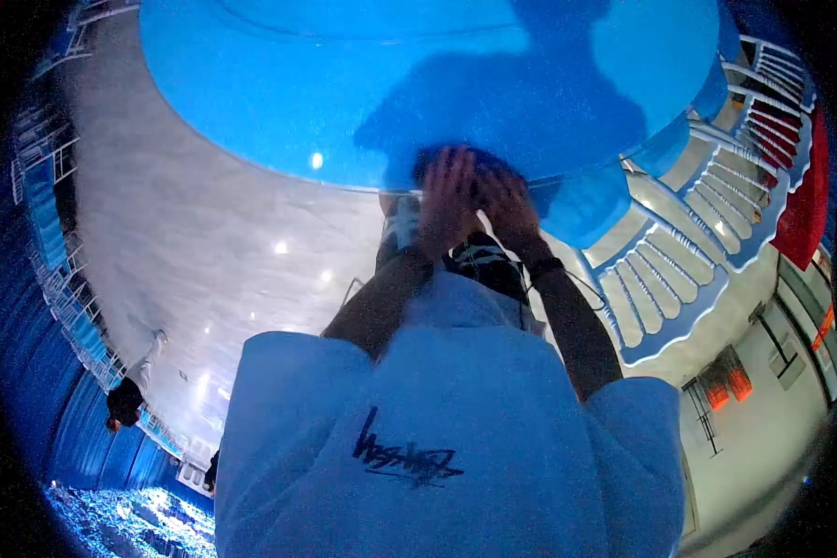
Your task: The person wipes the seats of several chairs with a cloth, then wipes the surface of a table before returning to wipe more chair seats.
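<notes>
A: Where are we working?

B: At the near edge of the round blue desk [251,102]. A dark patch [491,157] shows there, just past our knuckles; it is too dim to tell a cloth from mere shade.

A: And our grip?

B: The left grip [446,200] and the right grip [508,203] sit side by side, backs up, fingers stretched forward. Our palms are hidden, so we cannot tell whether either holds anything or presses on the desk.

A: How do we do this part well?

B: We should work both sides evenly, fingers flat, and feel for the edge (our own big shadow [521,102] covers that spot, so touch probably serves us better than sight). Leaning back a little might let some light in.

A: Anything to mind nearby?

B: White chairs [690,319] stand to our right, so we do well to tuck that elbow in. The dark band [546,268] on our right wrist could rub the edge if we dip low.
</notes>
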`<state>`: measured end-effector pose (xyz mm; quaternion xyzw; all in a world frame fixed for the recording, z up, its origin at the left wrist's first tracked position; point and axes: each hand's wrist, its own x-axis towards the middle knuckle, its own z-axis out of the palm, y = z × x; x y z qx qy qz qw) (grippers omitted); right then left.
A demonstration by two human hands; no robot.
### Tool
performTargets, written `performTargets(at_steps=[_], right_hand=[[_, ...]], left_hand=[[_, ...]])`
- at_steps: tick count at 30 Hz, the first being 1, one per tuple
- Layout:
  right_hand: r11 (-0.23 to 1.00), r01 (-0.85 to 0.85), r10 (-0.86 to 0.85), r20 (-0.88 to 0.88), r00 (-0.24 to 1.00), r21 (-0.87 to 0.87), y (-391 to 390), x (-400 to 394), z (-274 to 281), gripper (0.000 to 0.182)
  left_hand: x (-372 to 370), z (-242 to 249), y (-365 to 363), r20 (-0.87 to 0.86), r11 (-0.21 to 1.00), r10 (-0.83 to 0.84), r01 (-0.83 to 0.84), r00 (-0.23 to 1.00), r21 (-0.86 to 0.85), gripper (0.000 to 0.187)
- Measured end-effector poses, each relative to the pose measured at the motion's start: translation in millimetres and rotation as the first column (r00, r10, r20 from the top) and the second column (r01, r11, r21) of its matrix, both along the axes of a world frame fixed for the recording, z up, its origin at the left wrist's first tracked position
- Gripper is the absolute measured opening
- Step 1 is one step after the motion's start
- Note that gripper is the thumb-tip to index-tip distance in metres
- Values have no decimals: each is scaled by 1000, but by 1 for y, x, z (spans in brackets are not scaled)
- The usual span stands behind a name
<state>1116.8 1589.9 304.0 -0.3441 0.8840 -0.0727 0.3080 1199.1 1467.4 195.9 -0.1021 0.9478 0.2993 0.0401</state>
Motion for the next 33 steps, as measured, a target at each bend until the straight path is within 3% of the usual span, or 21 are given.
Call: performTargets(at_steps=[1, 3, 4, 7, 12, 15, 18, 19, 20, 21, 22, 25, 27, 30, 31, 33], right_hand=[[980, 26, -52, -125, 991, -196, 60, 10, -78, 62], [954, 25, -111, -273, 956, -300, 92, -15, -93, 71], [972, 41, -115, -312, 943, -233, 97, -31, -89, 73], [955, 86, -196, -383, 903, -285, 75, -63, -56, 74], [960, 129, -249, -552, 796, -247, 18, -81, -76, 70], [949, 89, -246, -537, 807, -301, -37, -76, -73, 67], [963, -104, -43, -519, 854, -250, -84, -50, -84, 66], [966, -124, 17, -422, 907, -229, -101, -36, -87, 67], [967, -147, 76, -317, 945, -207, -116, -17, -90, 68], [967, -172, 132, -208, 969, -187, -131, -1, -90, 68], [947, -224, 179, -201, 963, -232, -146, 13, -89, 68], [871, -328, 276, -189, 942, -365, -194, 38, -78, 66], [838, -333, 279, -185, 942, -432, -226, 37, -62, 61], [818, -415, 317, -290, 903, -399, -276, 30, -86, 67], [772, -403, 301, -277, 913, -491, -294, 13, -82, 62], [759, -484, 344, -363, 866, -436, -332, -18, -77, 62]], left_hand=[[-23, 11, 9, -10, 995, -92, 91, 996, -36, 80], [-67, 36, 22, -55, 974, -220, 216, 974, -73, 78], [-84, 43, 26, -88, 965, -257, 251, 962, -76, 77], [-127, 27, 29, -244, 962, -268, 271, 932, -21, 70], [-149, 24, -8, -216, 978, -209, 206, 954, -38, 60], [-127, 32, -54, -157, 987, -149, 138, 976, -78, 61], [-81, 18, -113, -103, 990, -61, 47, 993, -130, 63], [-57, 17, -130, -110, 986, -15, -4, 994, -167, 64], [-38, 32, -146, 10, 981, 30, -28, 999, -190, 65], [-12, 29, -162, -73, 978, 65, -78, 995, -193, 63], [6, 49, -176, 27, 977, 94, -87, 995, -193, 65], [65, 42, -204, 117, 937, 273, -236, 955, -258, 71], [72, 45, -221, 133, 915, 362, -324, 923, -241, 73], [48, 50, -258, 128, 868, 443, -389, 887, -307, 73], [38, 49, -269, 86, 849, 482, -441, 872, -290, 72], [17, 40, -303, 23, 832, 493, -463, 870, -306, 70]])
